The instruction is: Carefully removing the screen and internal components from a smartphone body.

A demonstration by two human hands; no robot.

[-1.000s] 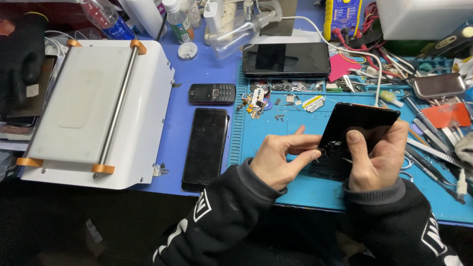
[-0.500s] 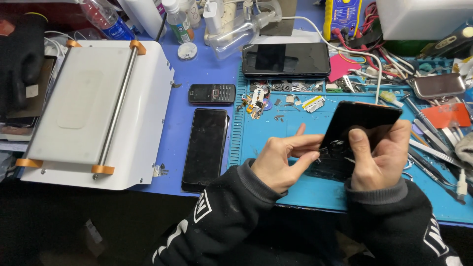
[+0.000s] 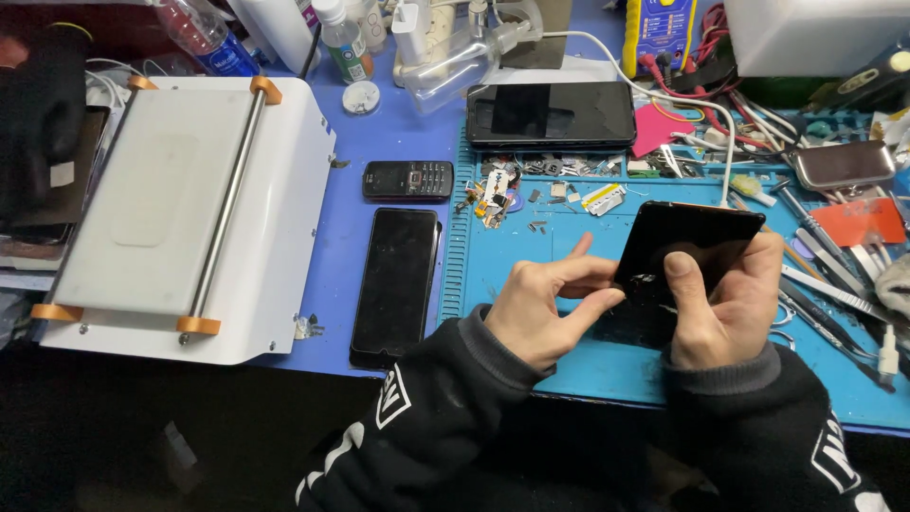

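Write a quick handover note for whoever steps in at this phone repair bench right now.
Right hand grips the black phone, tilted above the blue mat, thumb on its glass.
Left hand pinches the phone's lower left edge, where the glass looks cracked.
Done: not clear from this view whether anything has come apart.
Left: the phone is in hand, not set down. Another black phone lies flat beside the mat.

both hands (image 3: pixel 645 303) grip black phone (image 3: pixel 682 248) over blue mat (image 3: pixel 569 251), w/ parts scattered.
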